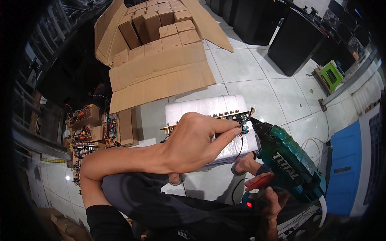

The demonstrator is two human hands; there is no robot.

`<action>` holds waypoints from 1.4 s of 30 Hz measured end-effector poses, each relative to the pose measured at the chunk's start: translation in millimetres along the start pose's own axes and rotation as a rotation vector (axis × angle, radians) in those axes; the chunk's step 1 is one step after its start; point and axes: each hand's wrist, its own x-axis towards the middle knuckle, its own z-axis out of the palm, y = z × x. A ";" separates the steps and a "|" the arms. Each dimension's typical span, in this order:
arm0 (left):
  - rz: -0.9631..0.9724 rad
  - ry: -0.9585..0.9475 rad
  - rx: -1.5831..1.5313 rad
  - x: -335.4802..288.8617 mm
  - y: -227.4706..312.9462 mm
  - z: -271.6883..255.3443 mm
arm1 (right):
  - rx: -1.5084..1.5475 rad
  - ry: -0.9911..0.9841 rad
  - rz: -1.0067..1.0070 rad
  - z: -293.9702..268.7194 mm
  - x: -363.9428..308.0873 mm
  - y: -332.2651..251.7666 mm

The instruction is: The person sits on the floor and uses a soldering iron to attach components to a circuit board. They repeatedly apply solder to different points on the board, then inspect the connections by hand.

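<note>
My left hand [193, 140] reaches across a white foam block [193, 106], with thumb and forefinger pinched on thin wires [244, 123] at the right end of a circuit board [229, 115]. Most of the board is hidden behind that hand. A teal hot glue gun [293, 164] is in my right hand [271, 199], whose fingers lie around the handle and red trigger. Its dark nozzle points up and left, close to the wires and the board's right end. A white glue stick [323, 211] sticks out of its rear, and a red light glows on the handle.
A large open carton [161, 76] full of small brown boxes stands ahead. More circuit boards [82, 148] lie in cardboard trays at the left. To the right are a blue container [343, 168] and a green stool [331, 76]. Black cabinets [295, 44] stand farther back.
</note>
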 end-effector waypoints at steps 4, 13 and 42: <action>-0.001 -0.002 0.008 -0.2 -0.4 0.0 | 0.004 -0.006 -0.004 0.5 0.0 0.1; 0.093 -0.034 0.192 0.7 -0.9 -2.7 | 0.043 0.031 -0.005 4.9 -2.4 -0.2; 0.053 0.078 0.220 -2.6 -7.5 1.4 | -0.143 -0.068 -0.204 -2.6 -1.9 19.8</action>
